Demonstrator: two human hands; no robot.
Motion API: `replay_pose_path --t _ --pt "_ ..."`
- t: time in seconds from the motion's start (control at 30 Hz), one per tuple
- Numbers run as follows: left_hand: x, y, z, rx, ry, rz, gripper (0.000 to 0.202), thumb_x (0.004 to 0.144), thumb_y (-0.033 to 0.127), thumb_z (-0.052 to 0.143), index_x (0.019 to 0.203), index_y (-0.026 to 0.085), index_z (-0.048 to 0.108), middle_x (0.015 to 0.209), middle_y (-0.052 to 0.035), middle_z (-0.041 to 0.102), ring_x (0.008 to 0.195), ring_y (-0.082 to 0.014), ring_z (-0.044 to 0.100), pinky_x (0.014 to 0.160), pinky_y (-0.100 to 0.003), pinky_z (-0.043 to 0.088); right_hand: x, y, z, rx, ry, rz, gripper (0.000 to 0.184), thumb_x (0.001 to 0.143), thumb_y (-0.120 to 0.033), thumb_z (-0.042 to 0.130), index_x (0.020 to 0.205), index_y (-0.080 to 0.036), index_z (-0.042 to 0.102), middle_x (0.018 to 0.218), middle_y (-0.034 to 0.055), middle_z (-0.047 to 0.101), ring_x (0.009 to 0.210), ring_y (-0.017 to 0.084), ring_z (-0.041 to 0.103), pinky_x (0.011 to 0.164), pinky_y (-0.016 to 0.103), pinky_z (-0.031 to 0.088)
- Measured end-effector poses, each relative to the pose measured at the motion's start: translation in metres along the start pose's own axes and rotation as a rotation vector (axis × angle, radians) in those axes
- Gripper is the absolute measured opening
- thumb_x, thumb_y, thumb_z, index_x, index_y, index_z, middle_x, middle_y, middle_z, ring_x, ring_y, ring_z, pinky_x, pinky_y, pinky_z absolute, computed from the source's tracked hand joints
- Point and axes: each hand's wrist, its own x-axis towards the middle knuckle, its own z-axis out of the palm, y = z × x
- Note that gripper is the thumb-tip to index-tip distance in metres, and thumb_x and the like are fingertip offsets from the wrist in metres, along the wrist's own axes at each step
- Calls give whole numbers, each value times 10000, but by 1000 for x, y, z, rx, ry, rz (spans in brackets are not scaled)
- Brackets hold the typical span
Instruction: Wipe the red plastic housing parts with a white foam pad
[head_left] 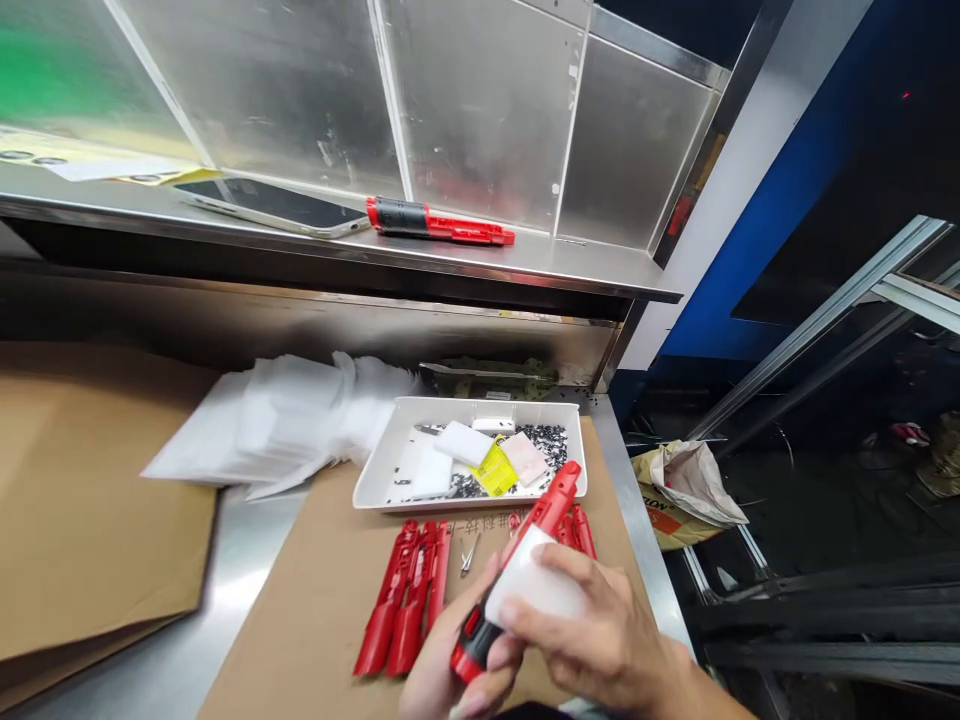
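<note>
Both hands grip one red tool (525,560) just below the tray (390,470): left hand (450,670) at its black end, right hand (600,630) pressing a white pad (536,585) on it. Risk: pad slips, or tool tip knocks tray & scatters the bits inside, w/ tip nearly at the rim.

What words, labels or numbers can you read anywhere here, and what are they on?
"TION": red letters, cut off, on the crumpled bag right of the bench.
Printed characters on the cardboard sheet below the white tray: too blurred to read.
Yellow tag in the tray: print too small to read.
</note>
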Motion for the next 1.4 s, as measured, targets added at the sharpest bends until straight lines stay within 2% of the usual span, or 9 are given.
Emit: replay_pose_path --t 0.27,0.5,0.7,0.77,0.9,1.03,1.17,1.3,1.4 --pt "4 -3 -16 -204 -192 -90 290 952 267 530 747 89 632 518 18 507 269 45 255 283 -34 188 1 5 -1 8 -27 -24 396 935 -216 426 1253 -310 643 1271 91 603 1057 210 657 814 318 589" --pt "5 -6 -18 -282 -242 -87 228 933 147 536 758 67 660 487 49 466 267 63 256 307 -14 212 1 4 2 -35 -62 2 433 900 -165 431 1238 -313 656 1260 88 602 1016 197 665 800 305 590" --pt "6 -7 -17 -286 -221 -11 321 868 171 676 571 85 590 493 36 500 289 72 240 331 -18 248 7 -2 5 -68 72 126 413 889 -121 464 1222 -264 663 1243 118 583 1046 222 659 750 300 598" --pt "7 -8 -17 -265 -211 -1 295 839 190 715 582 83 617 469 43 488 279 70 192 322 -32 268 10 -7 6 -32 72 84 370 894 -155 490 1204 -250 669 1202 119 589 957 203 679 696 273 598" --pt "10 -10 -20 -187 -180 6 263 836 265 716 644 94 663 459 44 477 260 56 160 276 -50 238 13 -13 10 -71 169 234 354 903 -148 477 1189 -215 675 1197 129 549 939 194 664 719 278 596" --pt "10 -12 -23 -91 -146 56 182 765 240 780 701 108 672 456 54 486 273 58 163 296 -33 227 9 -17 13 48 203 115 311 898 -195 509 1165 -226 665 1153 109 536 735 124 645 529 186 548" --pt "8 -11 -19 -51 -136 41 230 796 317 746 758 104 669 465 44 492 268 46 201 287 -47 215 13 -11 8 -5 236 198 368 876 -116 483 1187 -197 662 1171 137 530 936 205 655 739 304 586" --pt "10 -7 -15 15 -22 28 287 701 324 841 729 98 667 444 34 502 294 30 292 312 -45 260 15 -12 5 101 169 93 298 842 -154 535 1084 -215 698 1119 93 582 807 128 663 637 183 560" --pt "12 -4 -14 39 -24 17 370 703 458 817 701 122 661 421 28 501 253 21 253 262 -69 214 17 -7 0 52 134 164 341 846 -132 503 1113 -185 709 1150 136 583 908 188 660 676 259 575"
